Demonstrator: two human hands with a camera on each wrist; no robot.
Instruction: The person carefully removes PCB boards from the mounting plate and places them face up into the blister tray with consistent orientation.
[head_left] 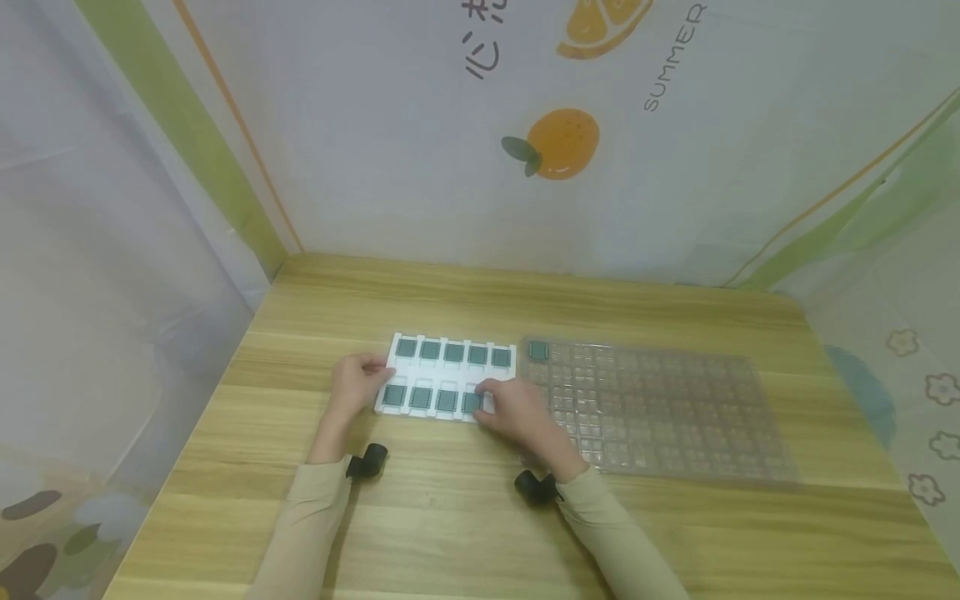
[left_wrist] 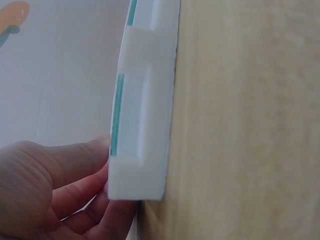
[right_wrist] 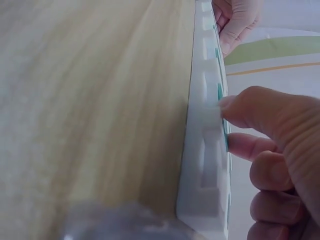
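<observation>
A white foam-like tray (head_left: 427, 372) lies on the table, bearing two rows of thin green square chips (head_left: 453, 353). My left hand (head_left: 356, 385) grips the tray's left end; in the left wrist view the thumb (left_wrist: 82, 157) lies at its upper edge and the other fingers at its end. With thumb and index finger, my right hand (head_left: 517, 411) pinches a green chip (head_left: 471, 403) in the front row, low at its pocket. That hand covers the tray's front right corner. In the right wrist view the fingertips meet the green edge (right_wrist: 226, 142).
Right of the white tray lies a clear plastic tray (head_left: 675, 408) with many square pockets; one green chip (head_left: 538, 350) sits in its back left pocket. The wooden table (head_left: 420, 533) meets a printed cloth (head_left: 405, 167) at the back. Black wrist cameras (head_left: 536, 487) are strapped to both sleeves.
</observation>
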